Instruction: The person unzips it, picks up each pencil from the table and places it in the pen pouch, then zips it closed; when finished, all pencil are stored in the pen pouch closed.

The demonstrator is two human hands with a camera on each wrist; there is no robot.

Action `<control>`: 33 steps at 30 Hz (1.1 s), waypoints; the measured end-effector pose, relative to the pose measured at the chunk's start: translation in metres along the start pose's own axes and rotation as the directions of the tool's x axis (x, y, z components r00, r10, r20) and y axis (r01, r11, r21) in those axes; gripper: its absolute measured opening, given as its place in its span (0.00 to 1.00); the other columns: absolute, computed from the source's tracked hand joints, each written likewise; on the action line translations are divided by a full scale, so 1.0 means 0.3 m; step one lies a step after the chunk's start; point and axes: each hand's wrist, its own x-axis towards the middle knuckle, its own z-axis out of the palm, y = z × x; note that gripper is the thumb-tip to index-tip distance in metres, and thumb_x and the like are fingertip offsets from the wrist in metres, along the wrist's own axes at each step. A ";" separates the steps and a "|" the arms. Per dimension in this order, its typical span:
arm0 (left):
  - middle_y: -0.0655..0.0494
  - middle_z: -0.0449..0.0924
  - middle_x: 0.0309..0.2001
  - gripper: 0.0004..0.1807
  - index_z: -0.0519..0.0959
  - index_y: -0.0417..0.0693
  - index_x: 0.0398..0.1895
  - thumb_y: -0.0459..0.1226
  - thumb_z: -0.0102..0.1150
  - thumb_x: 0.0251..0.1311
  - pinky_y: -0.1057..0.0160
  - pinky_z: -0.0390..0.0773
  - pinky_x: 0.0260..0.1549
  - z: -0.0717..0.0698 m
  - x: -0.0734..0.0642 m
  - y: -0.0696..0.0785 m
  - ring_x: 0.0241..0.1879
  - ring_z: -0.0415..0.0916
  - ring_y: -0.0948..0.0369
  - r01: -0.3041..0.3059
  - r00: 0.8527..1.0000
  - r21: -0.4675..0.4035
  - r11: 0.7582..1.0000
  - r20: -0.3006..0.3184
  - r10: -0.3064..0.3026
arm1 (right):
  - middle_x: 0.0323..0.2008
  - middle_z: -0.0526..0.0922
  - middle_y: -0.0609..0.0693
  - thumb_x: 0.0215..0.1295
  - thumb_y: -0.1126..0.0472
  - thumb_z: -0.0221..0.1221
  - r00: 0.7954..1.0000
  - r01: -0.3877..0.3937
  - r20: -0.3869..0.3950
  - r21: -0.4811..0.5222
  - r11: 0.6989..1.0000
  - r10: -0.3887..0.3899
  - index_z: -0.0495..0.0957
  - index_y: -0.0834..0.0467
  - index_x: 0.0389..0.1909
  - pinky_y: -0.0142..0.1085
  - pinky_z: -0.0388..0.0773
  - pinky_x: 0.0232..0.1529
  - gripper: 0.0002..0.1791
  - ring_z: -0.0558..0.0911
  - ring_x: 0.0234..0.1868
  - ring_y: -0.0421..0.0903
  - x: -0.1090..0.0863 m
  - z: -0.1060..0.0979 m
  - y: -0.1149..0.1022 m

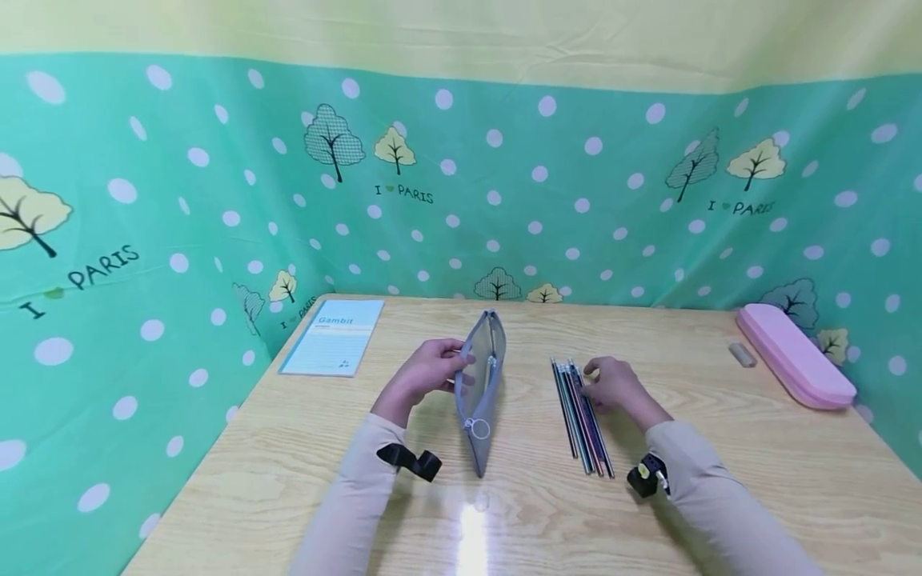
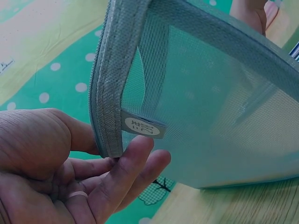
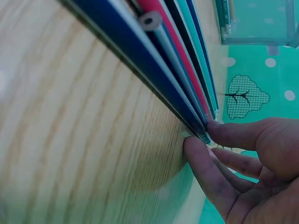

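My left hand [image 1: 435, 370] holds a grey mesh zipper pouch [image 2: 210, 116] by its rim, and the pouch stands upright on the table with its mouth spread. A small label [image 2: 143, 126] shows beside the fingertips in the left wrist view. Inside the pouch, pencil ends [image 1: 492, 364] show through the mouth. To the right of the pouch lies a row of several pencils [image 1: 576, 416], dark, teal and pink. Thumb and index finger of my right hand [image 1: 614, 384] pinch the far end of a dark blue pencil [image 3: 140, 60] at the row's right side.
A light blue notebook [image 1: 333, 338] lies at the table's back left. On the right are a pink pencil case [image 1: 795, 356] and a small grey eraser [image 1: 742, 354]. A green dotted curtain [image 1: 504, 176] hangs behind the wooden table [image 1: 691, 344].
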 end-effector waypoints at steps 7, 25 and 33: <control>0.29 0.81 0.55 0.18 0.73 0.26 0.62 0.31 0.51 0.76 0.55 0.89 0.40 -0.003 0.001 0.003 0.44 0.88 0.48 -0.016 1.000 0.009 1.000 0.005 0.016 | 0.24 0.81 0.57 0.65 0.70 0.65 0.998 0.007 -0.055 -0.108 0.994 -0.013 0.74 0.78 0.57 0.33 0.82 0.19 0.23 0.81 0.18 0.44 -0.005 0.017 0.001; 0.29 0.81 0.55 0.20 0.72 0.25 0.63 0.31 0.52 0.76 0.56 0.89 0.39 0.001 0.001 -0.001 0.44 0.88 0.48 -0.029 1.000 0.020 0.999 0.006 0.028 | 0.48 0.78 0.69 0.68 0.74 0.55 0.999 0.022 -0.052 0.456 0.890 0.002 0.50 0.72 0.78 0.40 0.90 0.34 0.40 0.84 0.30 0.43 -0.053 -0.082 0.030; 0.29 0.81 0.55 0.18 0.73 0.27 0.62 0.31 0.51 0.76 0.55 0.89 0.40 0.001 -0.001 -0.001 0.42 0.88 0.50 -0.019 1.000 0.030 0.999 0.008 0.019 | 0.50 0.83 0.66 0.75 0.71 0.55 0.998 0.055 -0.056 0.647 0.761 -0.025 0.38 0.68 0.81 0.38 0.89 0.40 0.44 0.86 0.36 0.40 -0.067 -0.090 0.023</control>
